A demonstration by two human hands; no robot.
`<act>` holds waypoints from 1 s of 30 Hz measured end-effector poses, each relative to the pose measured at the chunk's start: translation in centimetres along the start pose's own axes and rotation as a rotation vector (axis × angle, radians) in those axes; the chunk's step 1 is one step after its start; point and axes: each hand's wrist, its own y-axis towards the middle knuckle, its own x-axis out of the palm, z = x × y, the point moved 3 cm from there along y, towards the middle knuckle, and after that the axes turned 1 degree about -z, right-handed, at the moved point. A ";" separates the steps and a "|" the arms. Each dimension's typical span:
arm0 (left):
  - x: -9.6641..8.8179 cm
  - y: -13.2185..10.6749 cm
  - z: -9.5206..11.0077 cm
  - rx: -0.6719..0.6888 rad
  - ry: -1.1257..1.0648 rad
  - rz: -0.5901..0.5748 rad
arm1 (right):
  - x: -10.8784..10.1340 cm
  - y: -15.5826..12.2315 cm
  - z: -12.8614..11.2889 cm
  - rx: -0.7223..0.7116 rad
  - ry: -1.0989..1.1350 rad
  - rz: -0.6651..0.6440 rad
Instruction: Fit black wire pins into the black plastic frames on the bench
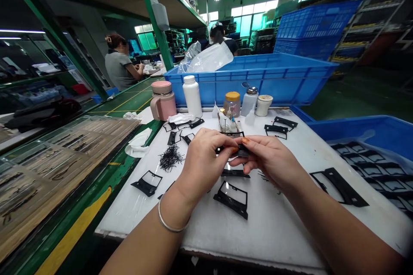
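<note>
Over the white bench, the left hand and right hand pinch one black frame steadily between close fingertips.

"Far edge of the counter?"

"A pink mug, a white plastic bottle and a pump bottle, backed by a blue plastic crate."

"Further off?"

"A co-worker in a grey shirt, working at a bench on the left."
</note>
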 end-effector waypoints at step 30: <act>-0.6 -0.3 1.5 0.294 0.259 0.185 | 0.5 -0.4 -0.6 0.008 0.035 -0.022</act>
